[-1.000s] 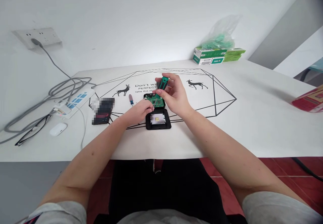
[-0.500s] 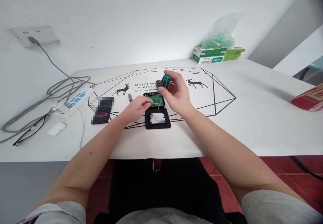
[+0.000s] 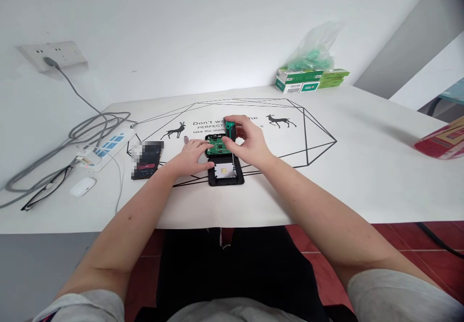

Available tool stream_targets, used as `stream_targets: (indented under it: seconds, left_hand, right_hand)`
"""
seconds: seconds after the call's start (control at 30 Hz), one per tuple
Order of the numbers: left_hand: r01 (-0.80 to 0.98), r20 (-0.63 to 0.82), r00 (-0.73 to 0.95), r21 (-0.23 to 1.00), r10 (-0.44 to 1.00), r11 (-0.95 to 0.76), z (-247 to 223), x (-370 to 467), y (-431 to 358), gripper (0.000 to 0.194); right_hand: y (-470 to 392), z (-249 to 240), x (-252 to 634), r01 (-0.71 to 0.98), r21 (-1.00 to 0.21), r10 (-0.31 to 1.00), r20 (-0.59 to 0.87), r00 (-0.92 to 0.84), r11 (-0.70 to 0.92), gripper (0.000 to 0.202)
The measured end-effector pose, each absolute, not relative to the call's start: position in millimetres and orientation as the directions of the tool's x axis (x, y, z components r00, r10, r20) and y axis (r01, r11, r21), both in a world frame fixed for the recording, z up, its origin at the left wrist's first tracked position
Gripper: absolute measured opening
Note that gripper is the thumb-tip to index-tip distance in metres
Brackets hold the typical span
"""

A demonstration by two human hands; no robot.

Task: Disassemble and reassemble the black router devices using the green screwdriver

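A green circuit board (image 3: 219, 146) sits in an opened black case. Directly in front of it lies a black cover (image 3: 236, 182) with a silvery plate (image 3: 224, 170) that has a gold square in its middle. My right hand (image 3: 250, 140) grips a screwdriver (image 3: 230, 129) by its green and black handle, and the metal shaft points down at the cover's right part. Whether the tip touches is unclear. My left hand (image 3: 190, 160) is spread open, fingers at the board's left edge and thumb by the cover's upper left side. Partly hidden behind it is a small reddish handle (image 3: 186, 139).
To the left lie a phone (image 3: 148, 161), a white power strip (image 3: 110, 148) with grey cable, glasses (image 3: 47, 186) and a white earbud case (image 3: 83, 186). Green and white boxes (image 3: 299, 80) under a plastic bag (image 3: 315, 51) stand at the back. A red package (image 3: 440, 140) is far right.
My right hand has come down and slightly left, bringing the screwdriver shaft over the cover. The fingers of my left hand have spread, and its thumb has moved down to the cover.
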State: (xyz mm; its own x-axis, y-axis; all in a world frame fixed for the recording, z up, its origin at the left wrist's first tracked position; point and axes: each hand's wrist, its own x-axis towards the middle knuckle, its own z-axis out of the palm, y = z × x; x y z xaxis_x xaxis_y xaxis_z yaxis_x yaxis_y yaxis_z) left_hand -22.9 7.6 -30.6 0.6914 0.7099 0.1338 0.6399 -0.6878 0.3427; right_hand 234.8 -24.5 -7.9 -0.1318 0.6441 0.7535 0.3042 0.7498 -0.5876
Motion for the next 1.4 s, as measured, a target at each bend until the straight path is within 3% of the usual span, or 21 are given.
stream_targets:
  seconds: [0.63, 0.9, 1.17, 1.4]
  left_hand:
    - [0.659, 0.099, 0.686, 0.336, 0.72, -0.673, -26.9, -21.9, 6.3, 0.061]
    - [0.665, 0.104, 0.685, 0.314, 0.721, -0.677, -29.3, -22.7, 9.0, 0.057]
    - [0.68, 0.087, 0.687, 0.271, 0.721, -0.681, -28.4, -22.2, 8.3, 0.06]
    - [0.685, 0.089, 0.686, 0.257, 0.722, -0.682, -27.7, -21.9, 7.7, 0.061]
  right_hand:
    - [-25.1, -12.2, 232.6, 0.285, -0.626, 0.678, 0.722, -0.141, 0.726, 0.05]
    - [-30.9, -2.3, 237.1, 0.268, -0.442, 0.481, 0.872, -0.097, 0.856, 0.033]
    - [-24.7, -2.8, 236.9, 0.346, -0.317, 0.351, 0.936, -0.04, 0.883, 0.016]
    - [-21.1, -14.4, 229.7, 0.193, -0.512, 0.521, 0.854, 0.005, 0.837, 0.037]
